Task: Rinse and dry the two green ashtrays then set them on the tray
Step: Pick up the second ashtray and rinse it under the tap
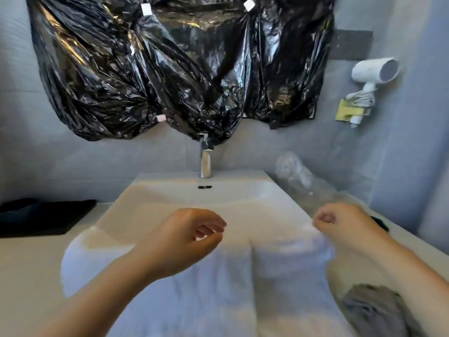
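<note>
Two hands are in my view, both raised above the front part of the white sink (pixel 194 200). My left hand (pixel 179 242) hangs over the near half of the basin with its fingers loosely curled and the thumb below them; there is a narrow gap between thumb and fingers and nothing is inside it. My right hand (pixel 345 227) is over the right rim of the sink, and its thumb and forefinger pinch the upper right edge of a white towel (pixel 218 288). This towel lies across the front edge of the sink and hangs down toward me; it is blurred, so I cannot tell its folds exactly.

The black tray (pixel 43 217) sits at the left end of the counter (pixel 29 263), near the back wall and well apart from both hands. Where the two green ashtrays are, I cannot tell from this view.

The chrome faucet (pixel 205 161) stands upright at the middle of the sink's back edge. Behind it, black plastic sheeting (pixel 170 69) is taped on the wall. A crumpled clear plastic bag (pixel 298 176) lies at the back right of the counter, just beside the sink. A grey cloth (pixel 374 310) lies at the front right corner, under my right forearm. A white hair dryer (pixel 374 71) hangs on the right wall.
</note>
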